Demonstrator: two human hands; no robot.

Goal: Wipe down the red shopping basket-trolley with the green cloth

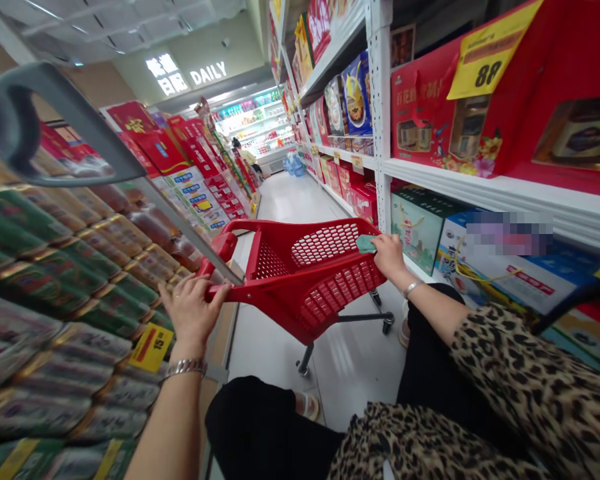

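Note:
A red plastic shopping cart with mesh-like side walls stands in front of me, its basket seemingly bare inside. My left hand rests on the cart's left end near its handle, thumb and fingers curled over the red edge. At the opposite end, my right hand pinches a folded green cloth against the basket's top rim. A grey pole with a looped grey handle rises from the cart's left side toward the upper left.
Close on the left are stacked packs of cans with a yellow price tag. White shelving with red gift boxes lines the right. The aisle floor runs toward lit coolers, where a person stands.

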